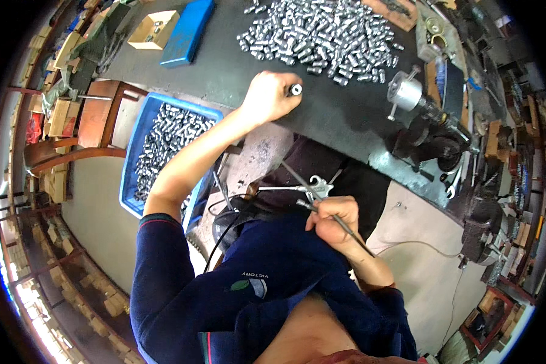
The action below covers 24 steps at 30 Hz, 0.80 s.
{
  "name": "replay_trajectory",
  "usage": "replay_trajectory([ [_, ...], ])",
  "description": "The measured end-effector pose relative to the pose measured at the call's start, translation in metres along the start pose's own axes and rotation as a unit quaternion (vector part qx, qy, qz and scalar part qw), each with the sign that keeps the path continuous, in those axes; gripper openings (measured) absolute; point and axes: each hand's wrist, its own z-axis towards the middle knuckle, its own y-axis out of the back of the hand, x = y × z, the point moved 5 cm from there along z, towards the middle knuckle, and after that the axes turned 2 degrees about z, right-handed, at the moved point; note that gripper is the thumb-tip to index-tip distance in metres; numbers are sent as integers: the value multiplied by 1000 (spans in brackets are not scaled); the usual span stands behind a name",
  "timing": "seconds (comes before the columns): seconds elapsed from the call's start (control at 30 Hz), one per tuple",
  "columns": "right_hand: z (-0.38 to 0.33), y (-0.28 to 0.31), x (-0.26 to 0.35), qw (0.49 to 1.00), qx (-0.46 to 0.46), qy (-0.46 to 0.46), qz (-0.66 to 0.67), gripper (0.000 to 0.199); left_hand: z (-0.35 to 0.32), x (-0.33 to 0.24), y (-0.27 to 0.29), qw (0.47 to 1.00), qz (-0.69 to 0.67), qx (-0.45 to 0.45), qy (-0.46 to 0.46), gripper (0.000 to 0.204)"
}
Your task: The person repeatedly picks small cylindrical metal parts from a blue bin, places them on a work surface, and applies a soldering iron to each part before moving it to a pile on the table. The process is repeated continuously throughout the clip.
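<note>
My left hand (269,98) is raised over the near edge of the dark worktable, its fingers closed round a small metal cylindrical fitting (295,90) whose hollow end shows. Close to my body, my right hand (337,221) is closed round a long thin metal rod (359,240), which slants past both sides of the fist. A small bright metal piece (307,205) shows by its fingertips; whether the fingers grip it I cannot tell. Just beyond that hand is a silver air blow gun (319,187) with a thin nozzle pointing left.
A large heap of metal fittings (321,39) covers the table's far side. At left, a blue bin (125,182) holds many more, beside a wooden chair (97,115). A blue box (187,33) and small tray (141,37) lie far left. A chuck with handles (404,91) stands at right.
</note>
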Motion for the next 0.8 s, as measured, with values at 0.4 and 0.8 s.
replay_trajectory([
  [0.4, 8, 27, -13, 968, -95, -46, 227, 29, 30, -42, 29, 911, -405, 60, 54, 24],
  [0.8, 20, 12, -24, 964, -77, -86, 241, 25, -92, -84, -9, 898, -391, 201, 21, 24],
])
